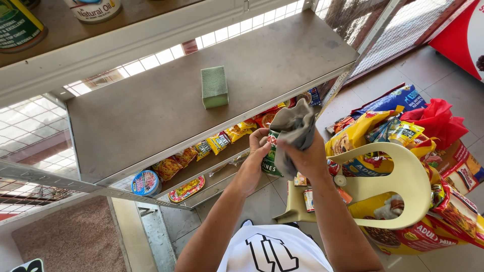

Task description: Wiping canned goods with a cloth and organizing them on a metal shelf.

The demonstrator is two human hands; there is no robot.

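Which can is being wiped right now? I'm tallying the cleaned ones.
The green can gripped in the left hand, under the grey cloth the right hand presses on it. The other cans stand untouched on the chair.

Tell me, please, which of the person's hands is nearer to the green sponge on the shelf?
The left hand. It grips a green can just below the shelf edge, down-right of the green sponge; the right hand, holding a grey cloth, is farther right.

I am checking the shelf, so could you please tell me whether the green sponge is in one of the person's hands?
No, the green sponge lies alone on the grey shelf, away from both hands.
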